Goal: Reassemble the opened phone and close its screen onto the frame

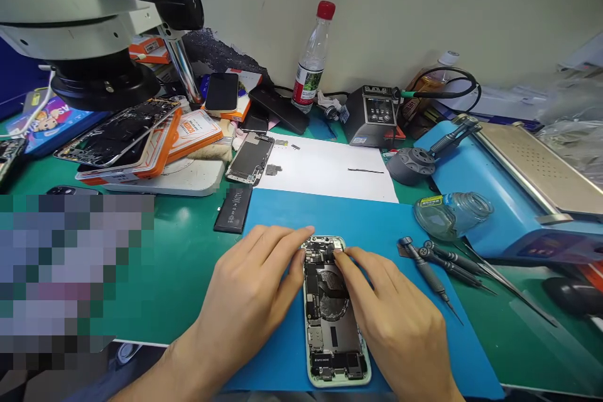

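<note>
An opened phone (334, 320) with a pale green frame lies face down on a blue mat (377, 226), its circuit boards and coil exposed. My left hand (249, 295) rests along the phone's left edge, fingers stretched out, fingertips by its top left corner. My right hand (391, 314) lies on the right side, its fingertips pressed together on a small part near the top of the phone's inside. What they pinch is too small to name.
Several screwdrivers (438, 267) and tweezers lie right of the phone. A glass bottle (452, 213) lies on its side. A loose battery (234, 208), a white sheet (330, 169) with small parts, a soldering station (372, 116), a water bottle (313, 59), a microscope (94, 19) and stacked phone parts (136, 138) surround the mat.
</note>
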A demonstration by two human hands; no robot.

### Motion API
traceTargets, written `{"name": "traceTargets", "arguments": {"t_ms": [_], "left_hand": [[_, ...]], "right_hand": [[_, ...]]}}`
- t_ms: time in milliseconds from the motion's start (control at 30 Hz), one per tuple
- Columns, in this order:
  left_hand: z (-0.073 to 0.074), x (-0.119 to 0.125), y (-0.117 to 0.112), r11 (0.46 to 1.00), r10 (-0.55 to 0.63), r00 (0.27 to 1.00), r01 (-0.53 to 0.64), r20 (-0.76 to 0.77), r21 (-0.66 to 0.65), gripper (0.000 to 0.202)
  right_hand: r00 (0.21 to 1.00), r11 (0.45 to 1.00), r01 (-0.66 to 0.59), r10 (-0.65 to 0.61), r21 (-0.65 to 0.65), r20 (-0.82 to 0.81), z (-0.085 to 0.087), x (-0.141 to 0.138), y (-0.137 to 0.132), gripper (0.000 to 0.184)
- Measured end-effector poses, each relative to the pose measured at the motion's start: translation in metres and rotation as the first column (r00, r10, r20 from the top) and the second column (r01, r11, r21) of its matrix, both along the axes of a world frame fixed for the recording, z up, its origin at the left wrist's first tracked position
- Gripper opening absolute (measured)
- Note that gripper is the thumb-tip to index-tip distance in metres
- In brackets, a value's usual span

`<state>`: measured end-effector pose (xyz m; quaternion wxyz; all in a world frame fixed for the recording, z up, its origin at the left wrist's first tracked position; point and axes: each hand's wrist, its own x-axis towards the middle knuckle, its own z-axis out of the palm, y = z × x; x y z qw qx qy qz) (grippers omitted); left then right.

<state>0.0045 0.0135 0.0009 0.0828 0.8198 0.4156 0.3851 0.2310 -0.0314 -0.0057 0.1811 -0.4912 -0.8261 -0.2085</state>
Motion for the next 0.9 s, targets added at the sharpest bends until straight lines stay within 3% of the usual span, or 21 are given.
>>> {"name": "traceTargets", "arguments": {"t_ms": [233, 433, 700, 900], "left_hand": [[-0.003, 0.001, 0.0, 0.998, 0.005, 1.0, -0.005, 0.0, -0.055, 0.028], [-0.006, 0.003, 0.002, 0.994, 0.019, 0.999, -0.023, -0.035, -0.108, 0.03], [-0.005, 0.002, 0.003, 0.995, 0.02, 0.999, -0.023, -0.03, -0.098, 0.026], [-0.004, 0.004, 0.002, 0.998, -0.048, 0.997, 0.045, -0.065, -0.041, 0.025]], "right_hand": [[0.974, 0.994, 0.006, -0.03, -0.106, -0.224, 0.001, 0.0, 0.004, 0.021], [0.877, 0.952, 0.002, -0.148, -0.305, -0.456, 0.0, 0.007, 0.0, 0.026], [0.858, 0.961, 0.023, -0.159, -0.274, -0.488, 0.0, 0.01, -0.002, 0.027], [0.928, 0.987, 0.015, -0.074, -0.162, -0.366, -0.005, 0.006, -0.006, 0.027]]}}
